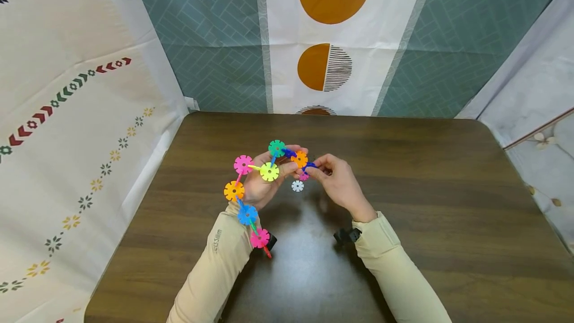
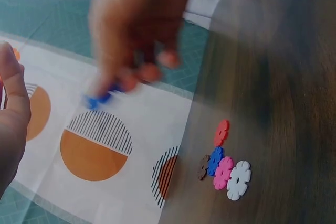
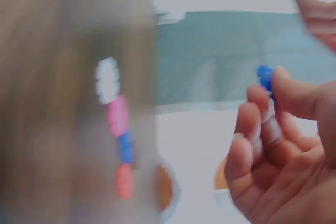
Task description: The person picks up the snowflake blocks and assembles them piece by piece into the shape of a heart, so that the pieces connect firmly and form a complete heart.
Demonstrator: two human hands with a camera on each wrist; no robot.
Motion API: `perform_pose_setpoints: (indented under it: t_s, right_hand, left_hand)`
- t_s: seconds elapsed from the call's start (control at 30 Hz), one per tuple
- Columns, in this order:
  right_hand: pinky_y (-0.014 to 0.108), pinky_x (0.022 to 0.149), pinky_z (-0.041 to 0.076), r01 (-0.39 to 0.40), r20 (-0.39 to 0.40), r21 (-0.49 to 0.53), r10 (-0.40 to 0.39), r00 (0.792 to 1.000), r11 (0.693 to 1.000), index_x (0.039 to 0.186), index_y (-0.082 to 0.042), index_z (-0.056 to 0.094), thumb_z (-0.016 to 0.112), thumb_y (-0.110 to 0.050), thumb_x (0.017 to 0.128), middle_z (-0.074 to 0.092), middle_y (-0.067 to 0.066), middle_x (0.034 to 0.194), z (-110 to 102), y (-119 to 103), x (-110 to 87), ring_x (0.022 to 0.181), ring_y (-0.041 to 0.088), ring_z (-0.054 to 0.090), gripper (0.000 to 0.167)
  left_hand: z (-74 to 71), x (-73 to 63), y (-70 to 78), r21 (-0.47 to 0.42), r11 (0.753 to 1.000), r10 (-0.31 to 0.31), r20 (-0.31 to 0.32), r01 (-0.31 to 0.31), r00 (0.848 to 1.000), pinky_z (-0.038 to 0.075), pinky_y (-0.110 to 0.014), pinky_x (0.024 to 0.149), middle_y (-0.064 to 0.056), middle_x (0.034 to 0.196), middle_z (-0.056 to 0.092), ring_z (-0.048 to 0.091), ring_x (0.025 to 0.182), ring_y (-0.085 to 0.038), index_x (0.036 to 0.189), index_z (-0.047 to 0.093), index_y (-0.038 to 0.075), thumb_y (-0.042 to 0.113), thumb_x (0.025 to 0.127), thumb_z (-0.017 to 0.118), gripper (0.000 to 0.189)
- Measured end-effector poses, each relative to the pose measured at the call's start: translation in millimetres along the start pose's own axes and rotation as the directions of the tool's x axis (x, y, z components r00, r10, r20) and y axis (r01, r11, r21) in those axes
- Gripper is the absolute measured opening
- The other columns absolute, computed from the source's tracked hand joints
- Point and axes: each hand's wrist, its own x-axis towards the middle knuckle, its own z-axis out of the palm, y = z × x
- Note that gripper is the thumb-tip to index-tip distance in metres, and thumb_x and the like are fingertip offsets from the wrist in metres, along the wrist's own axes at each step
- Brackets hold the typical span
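A chain of notched plastic snowflake discs [image 1: 269,171] in pink, orange, yellow, green and blue hangs around my left hand [image 1: 257,189] and down over the sleeve. The left thumb and fingers pinch the chain near the orange disc [image 1: 299,159] at its far end. My right hand [image 1: 343,186] pinches a dark blue snowflake disc [image 3: 265,76] between thumb and index finger, close beside that orange disc in the head view. Whether the two discs touch is unclear. The right hand is blurred in the left wrist view.
Loose discs lie close together on the brown table [image 1: 426,188] beyond the hands: white [image 2: 239,180], pink [image 2: 223,172], blue [image 2: 215,161], brown [image 2: 203,167] and red [image 2: 221,132]. A patterned cloth [image 1: 215,39] hangs behind the table's far edge.
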Motion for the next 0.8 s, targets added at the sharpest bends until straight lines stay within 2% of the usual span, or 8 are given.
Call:
perform_pose_setpoints:
  t_s: [0.17, 0.27, 0.43, 0.53, 0.63, 0.8]
  right_hand:
    - [0.028, 0.063, 0.051, 0.119, -0.061, 0.129, -0.112, 0.992, 0.984, 0.105, -0.011, 0.061, 0.065, -0.03, 0.094, 0.064, 0.007, 0.085, -10, -24, -14.2, 0.075, 0.022, 0.06, 0.023]
    - [0.026, 0.065, 0.051, 0.164, -0.085, 0.156, -0.152, 0.985, 0.974, 0.107, -0.01, 0.062, 0.066, -0.027, 0.094, 0.064, 0.006, 0.088, -13, -31, -21.1, 0.077, 0.021, 0.06, 0.022]
    - [0.027, 0.066, 0.048, 0.197, -0.123, 0.121, -0.182, 0.976, 0.973, 0.104, -0.015, 0.065, 0.069, -0.028, 0.091, 0.063, 0.0, 0.087, -14, -40, -29.0, 0.077, 0.018, 0.056, 0.019]
    - [0.029, 0.068, 0.049, 0.21, -0.135, 0.097, -0.196, 0.971, 0.973, 0.102, -0.016, 0.065, 0.071, -0.028, 0.091, 0.062, -0.002, 0.087, -13, -42, -31.4, 0.077, 0.016, 0.056, 0.017]
    - [0.03, 0.068, 0.049, 0.231, -0.144, 0.083, -0.218, 0.965, 0.969, 0.102, -0.016, 0.065, 0.07, -0.026, 0.091, 0.062, -0.003, 0.088, -13, -44, -32.9, 0.077, 0.015, 0.055, 0.016]
    - [0.025, 0.067, 0.048, 0.266, -0.161, 0.075, -0.252, 0.954, 0.961, 0.104, -0.015, 0.065, 0.069, -0.022, 0.092, 0.062, -0.002, 0.089, -14, -46, -34.9, 0.077, 0.016, 0.054, 0.015]
  left_hand:
    - [-2.7, -0.2, -0.4, -0.022, 1.0, 0.021, 0.001, -0.021, 1.0, 0.051, -0.027, 0.076, -0.019, 0.127, 0.057, 0.059, 0.086, -0.024, 0.123, 0.059, -0.005, 0.002, 0.094, 0.06, 0.03]
    - [-3.5, 0.0, -0.5, -0.014, 1.0, 0.026, -0.003, -0.026, 1.0, 0.049, -0.028, 0.078, -0.018, 0.126, 0.058, 0.057, 0.091, -0.025, 0.124, 0.058, -0.004, 0.004, 0.094, 0.06, 0.03]
    - [-3.5, 0.0, -0.3, -0.014, 0.999, 0.045, -0.001, -0.045, 0.999, 0.045, -0.038, 0.097, -0.017, 0.125, 0.059, 0.053, 0.115, -0.036, 0.126, 0.055, -0.007, 0.002, 0.095, 0.058, 0.032]
    - [-2.9, 0.1, -0.3, -0.03, 0.998, 0.056, 0.013, -0.056, 0.998, 0.038, -0.045, 0.107, -0.017, 0.124, 0.06, 0.054, 0.119, -0.039, 0.126, 0.055, -0.007, 0.003, 0.096, 0.058, 0.033]
    - [-2.2, -0.3, -0.5, -0.043, 0.997, 0.066, 0.029, -0.065, 0.997, 0.035, -0.047, 0.109, -0.017, 0.124, 0.06, 0.058, 0.116, -0.036, 0.125, 0.058, -0.005, 0.006, 0.095, 0.061, 0.032]
    - [-1.9, -1.6, -0.6, -0.051, 0.995, 0.085, 0.042, -0.083, 0.996, 0.038, -0.045, 0.105, -0.016, 0.124, 0.061, 0.056, 0.116, -0.033, 0.121, 0.063, 0.0, 0.009, 0.094, 0.063, 0.029]
